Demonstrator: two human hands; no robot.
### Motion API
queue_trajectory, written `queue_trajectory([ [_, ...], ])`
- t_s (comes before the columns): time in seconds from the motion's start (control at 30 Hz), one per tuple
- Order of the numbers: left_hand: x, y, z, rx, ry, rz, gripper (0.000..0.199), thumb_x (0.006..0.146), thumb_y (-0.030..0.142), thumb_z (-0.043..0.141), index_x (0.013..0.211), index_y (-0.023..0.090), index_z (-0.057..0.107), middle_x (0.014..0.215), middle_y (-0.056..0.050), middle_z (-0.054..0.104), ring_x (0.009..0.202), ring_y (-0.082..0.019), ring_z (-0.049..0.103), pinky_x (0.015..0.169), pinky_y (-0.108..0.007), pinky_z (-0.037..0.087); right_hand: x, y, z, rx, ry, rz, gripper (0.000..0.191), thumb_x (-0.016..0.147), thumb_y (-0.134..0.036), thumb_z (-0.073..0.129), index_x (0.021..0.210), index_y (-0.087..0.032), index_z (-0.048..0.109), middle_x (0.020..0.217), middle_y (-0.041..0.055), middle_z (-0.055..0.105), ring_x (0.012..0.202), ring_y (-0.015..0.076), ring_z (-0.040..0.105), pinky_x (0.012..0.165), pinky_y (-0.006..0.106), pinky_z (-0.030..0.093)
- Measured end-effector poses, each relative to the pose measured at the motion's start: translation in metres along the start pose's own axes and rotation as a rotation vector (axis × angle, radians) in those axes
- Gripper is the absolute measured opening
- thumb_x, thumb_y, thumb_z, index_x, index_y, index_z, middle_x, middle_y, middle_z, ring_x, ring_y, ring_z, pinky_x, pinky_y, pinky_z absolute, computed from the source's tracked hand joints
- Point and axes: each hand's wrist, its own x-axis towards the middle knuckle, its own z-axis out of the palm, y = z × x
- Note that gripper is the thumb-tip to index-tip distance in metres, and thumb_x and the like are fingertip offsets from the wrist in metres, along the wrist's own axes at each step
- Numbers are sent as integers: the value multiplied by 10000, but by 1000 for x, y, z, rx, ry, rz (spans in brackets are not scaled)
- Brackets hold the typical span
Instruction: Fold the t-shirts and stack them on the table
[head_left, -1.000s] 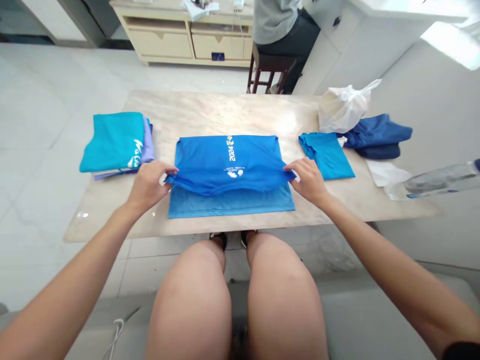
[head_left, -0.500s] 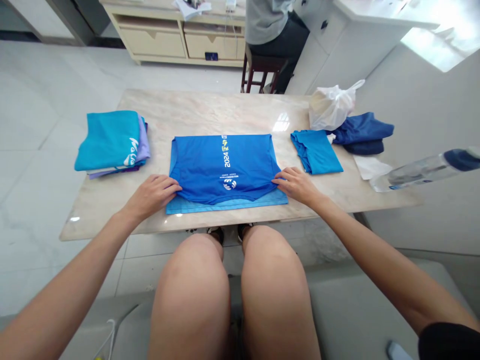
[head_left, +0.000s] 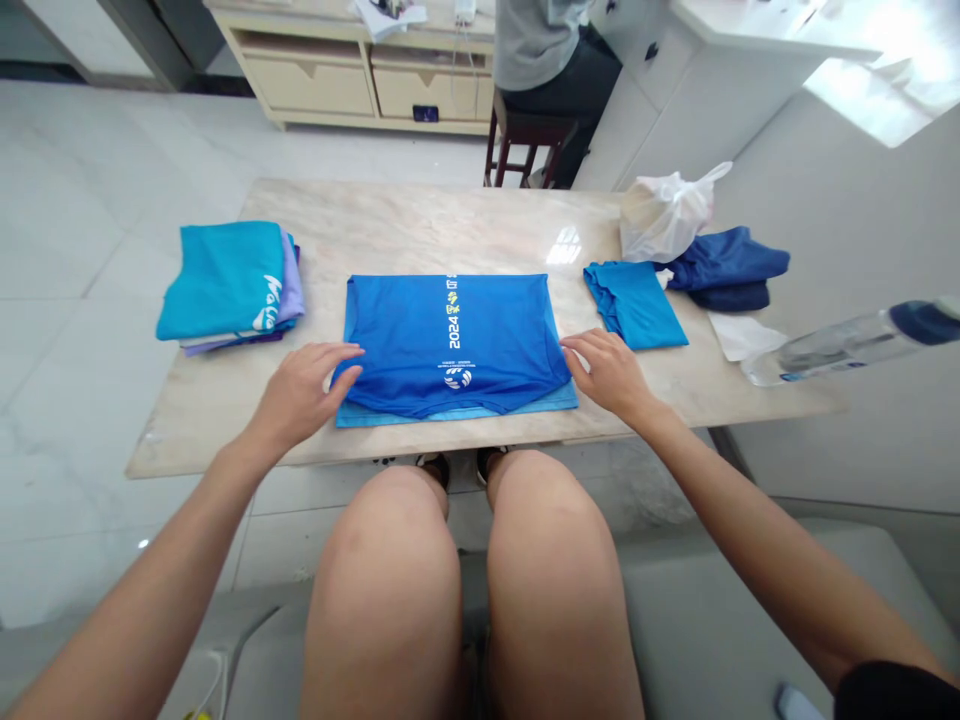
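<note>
A blue shirt (head_left: 405, 330) with white and yellow print lies folded on the marble table (head_left: 337, 215), its lighter blue layer showing along the near edge and sides. My left hand (head_left: 307, 390) is at the shirt's left edge, thumb and fingers apart, holding nothing. At the right edge is my right hand (head_left: 609, 372), its fingers also apart and nothing held between them. A stack of folded clothes (head_left: 225, 275), teal on top with purple layers below, rests on the table's left. To the right lies a smaller folded blue cloth (head_left: 649, 305).
Behind the small cloth are a white plastic bag (head_left: 664, 215) and dark blue fabric (head_left: 731, 262). A clear bottle (head_left: 832, 345) lies at the right beside white paper (head_left: 742, 335). Beyond the table, a person (head_left: 536, 45) is on a dark stool (head_left: 529, 130).
Both hands have let go of the shirt's near corners, and their fingers have spread. The shirt's upper layer now lies slightly nearer the front edge, flatter at the corners.
</note>
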Motion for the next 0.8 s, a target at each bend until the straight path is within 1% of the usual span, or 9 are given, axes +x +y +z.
queue_trajectory([
  [0.13,11,33,46,79,-9,-125,689,1124,527,356,1649,111,517,1772,-201,461,1640,-366,437,1345,-582,341,4,-16,37,56,-99,36,604,1168,-433,387,1663,-121,536,1733,194,510,1622,326,471,1323,556,392],
  [0.2,10,44,69,114,-28,-179,711,1123,485,352,1705,86,440,1815,-207,380,1701,-382,330,1384,-623,242,-1,-19,57,64,-162,87,687,1165,-489,361,1754,-137,402,1828,170,346,1721,327,295,1375,596,307],
  [0.27,5,51,79,120,-54,-199,705,1115,464,377,1713,96,439,1823,-200,363,1721,-388,282,1397,-656,179,-7,-20,68,65,-206,155,727,1161,-514,340,1785,-141,334,1855,159,272,1749,330,202,1393,627,254],
  [0.33,0,59,71,80,-79,-228,677,1096,463,429,1669,112,513,1802,-209,401,1708,-407,310,1387,-700,166,-11,-23,66,72,-235,206,735,1155,-521,336,1779,-134,351,1853,167,266,1750,345,187,1398,664,203],
  [0.43,-16,84,30,-146,-58,-327,607,1073,511,482,1504,131,677,1642,-224,613,1568,-414,533,1343,-691,311,-17,-42,38,185,-168,267,724,1151,-557,332,1721,-134,476,1805,190,374,1726,361,274,1395,690,181],
  [0.53,-52,129,-19,-561,-50,-386,604,1111,601,391,1317,188,780,1390,-147,792,1332,-334,727,1216,-539,538,-40,-90,-10,507,-5,374,707,1150,-649,345,1619,-202,625,1694,158,564,1637,328,467,1374,602,328],
  [0.6,-86,167,-39,-692,-37,-351,611,1132,601,344,1271,213,794,1354,-111,809,1304,-304,743,1200,-494,561,-67,-134,-39,763,33,450,662,1155,-671,354,1554,-261,688,1627,101,649,1563,300,565,1341,539,413],
  [0.7,-138,219,-46,-467,185,-260,491,1114,497,486,1455,217,701,1560,-122,692,1472,-309,632,1298,-514,473,-121,-205,-65,841,131,494,607,1179,-598,350,1623,-276,609,1676,76,604,1560,288,565,1338,529,425],
  [0.8,-175,255,-37,-164,338,-179,562,1109,374,531,1648,216,521,1739,-157,505,1624,-327,468,1340,-550,412,-165,-260,-67,487,296,446,777,1137,-531,529,1806,-227,276,1826,145,365,1681,350,379,1354,623,378],
])
